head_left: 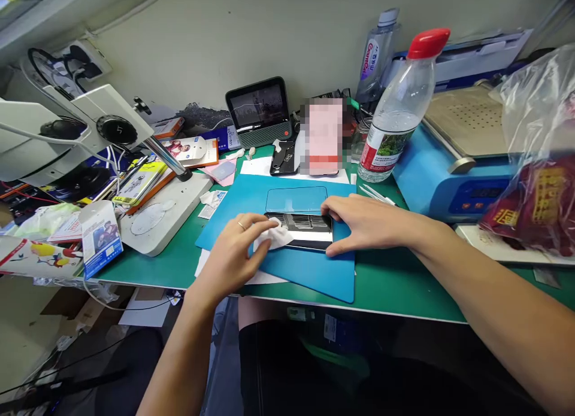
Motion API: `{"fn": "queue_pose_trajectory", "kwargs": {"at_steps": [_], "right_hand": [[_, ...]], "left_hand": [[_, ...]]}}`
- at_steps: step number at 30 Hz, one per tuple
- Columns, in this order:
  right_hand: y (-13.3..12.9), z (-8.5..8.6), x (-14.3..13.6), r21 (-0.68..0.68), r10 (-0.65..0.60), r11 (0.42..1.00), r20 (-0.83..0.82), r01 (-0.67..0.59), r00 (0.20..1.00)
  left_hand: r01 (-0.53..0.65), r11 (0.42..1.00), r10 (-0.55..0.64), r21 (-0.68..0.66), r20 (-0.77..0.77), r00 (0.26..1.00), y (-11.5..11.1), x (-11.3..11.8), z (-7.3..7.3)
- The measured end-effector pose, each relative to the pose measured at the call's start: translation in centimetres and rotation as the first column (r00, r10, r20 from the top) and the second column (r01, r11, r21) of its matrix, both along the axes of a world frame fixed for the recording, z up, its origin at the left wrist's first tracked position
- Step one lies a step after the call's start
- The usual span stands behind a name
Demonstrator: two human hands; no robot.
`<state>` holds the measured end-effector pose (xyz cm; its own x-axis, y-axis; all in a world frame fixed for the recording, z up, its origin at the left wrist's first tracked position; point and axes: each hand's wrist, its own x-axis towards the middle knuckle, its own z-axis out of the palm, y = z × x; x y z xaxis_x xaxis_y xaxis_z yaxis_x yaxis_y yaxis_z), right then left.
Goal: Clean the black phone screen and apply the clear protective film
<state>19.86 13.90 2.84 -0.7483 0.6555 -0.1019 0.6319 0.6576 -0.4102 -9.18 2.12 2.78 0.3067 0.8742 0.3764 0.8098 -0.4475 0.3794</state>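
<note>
A phone [309, 229] lies lengthwise on the blue mat [314, 275], its dark, glossy face catching bright reflections. My left hand [236, 248] pinches a crumpled white wipe [277, 236] and presses it against the phone's left end. At the other end, my right hand [354, 224] grips the phone with thumb at the near edge and fingers at the far edge. Just beyond the phone, a clear, dark-rimmed glass sheet [296, 199] rests flat on the mat.
A water bottle [398, 114] with a red cap and a blue heating plate machine [449, 170] stand right. At the back are a tilted display [260, 108] and a pink phone-shaped item [326, 134]. A microscope stand [171, 218] and boxes crowd the left. Tweezers [377, 194] lie behind my right wrist.
</note>
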Motion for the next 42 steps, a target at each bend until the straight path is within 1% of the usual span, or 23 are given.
{"fn": "queue_pose_trajectory", "kwargs": {"at_steps": [1, 2, 4, 6, 9, 11, 14, 16, 18, 21, 23, 26, 28, 31, 34, 37, 39, 42], "right_hand": [[0.0, 0.0, 0.0, 0.004, 0.008, 1.0, 0.0, -0.008, 1.0], [0.0, 0.1, -0.1, 0.01, 0.016, 1.0, 0.0, -0.016, 1.0], [-0.1, 0.1, -0.3, 0.036, 0.022, 0.999, 0.007, -0.023, 1.0], [-0.4, 0.1, -0.7, 0.079, 0.02, 0.997, 0.026, -0.022, 0.999], [-0.8, 0.1, -1.1, 0.126, 0.021, 0.992, 0.046, -0.026, 0.999], [-0.9, 0.0, -1.2, 0.137, 0.027, 0.99, 0.04, -0.032, 0.999], [-0.8, -0.1, -1.3, 0.15, 0.046, 0.988, 0.008, -0.047, 0.999], [-0.7, -0.1, -1.3, 0.148, 0.058, 0.987, -0.013, -0.055, 0.998], [-0.6, -0.2, -1.3, 0.141, 0.066, 0.988, -0.031, -0.061, 0.997], [-0.6, -0.5, -1.3, 0.149, 0.094, 0.985, -0.058, -0.085, 0.994], [-0.8, -0.7, -1.4, 0.166, 0.133, 0.979, -0.072, -0.12, 0.989], [-1.2, -0.9, -1.7, 0.208, 0.19, 0.963, -0.088, -0.169, 0.978], [-1.3, -1.0, -1.8, 0.233, 0.207, 0.956, -0.108, -0.178, 0.972], [-1.2, -1.2, -1.5, 0.234, 0.224, 0.954, -0.141, -0.187, 0.964], [-0.8, -1.2, -1.0, 0.185, 0.243, 0.959, -0.16, -0.213, 0.957], [-0.3, -1.1, -0.6, 0.082, 0.203, 0.978, -0.196, -0.19, 0.959], [0.0, -1.2, -0.5, 0.016, 0.163, 0.986, -0.216, -0.163, 0.963], [0.4, -1.5, -0.5, -0.022, 0.135, 0.989, -0.252, -0.145, 0.958]], "left_hand": [[-0.006, 0.999, 0.005, -0.04, -0.023, 1.0, 0.0, 0.2, -0.7], [-0.042, 0.998, 0.041, -0.056, -0.032, 0.999, -0.2, 0.4, -1.3], [-0.141, 0.988, 0.138, -0.06, -0.046, 0.989, -0.7, 1.1, -2.3], [-0.196, 0.978, 0.188, -0.07, -0.111, 0.976, -1.5, 1.9, -3.0], [-0.198, 0.976, 0.176, -0.086, -0.215, 0.961, -2.8, 2.8, -3.6], [-0.177, 0.978, 0.147, -0.11, -0.238, 0.96, -3.4, 2.7, -3.8], [-0.159, 0.971, 0.113, -0.18, -0.241, 0.964, -3.2, 1.5, -3.7], [-0.195, 0.955, 0.138, -0.223, -0.248, 0.959, -2.4, 0.8, -3.5], [-0.213, 0.948, 0.149, -0.237, -0.263, 0.953, -1.4, 0.9, -3.3], [-0.135, 0.968, 0.074, -0.212, -0.274, 0.959, -0.7, 2.6, -3.2], [-0.087, 0.978, 0.031, -0.191, -0.276, 0.961, -0.9, 4.3, -3.3], [-0.07, 0.982, 0.014, -0.175, -0.3, 0.954, -1.8, 6.7, -3.5], [-0.053, 0.984, -0.005, -0.172, -0.321, 0.947, -2.2, 8.1, -3.5], [-0.024, 0.985, -0.034, -0.172, -0.329, 0.944, -2.1, 9.6, -3.2], [0.016, 0.983, -0.074, -0.181, -0.32, 0.945, -1.3, 10.5, -2.6], [0.046, 0.978, -0.11, -0.205, -0.314, 0.943, -0.5, 10.6, -2.1], [0.042, 0.976, -0.108, -0.214, -0.311, 0.944, -0.2, 10.5, -2.0], [0.02, 0.982, -0.079, -0.189, -0.307, 0.949, 0.0, 10.3, -2.1]]}}
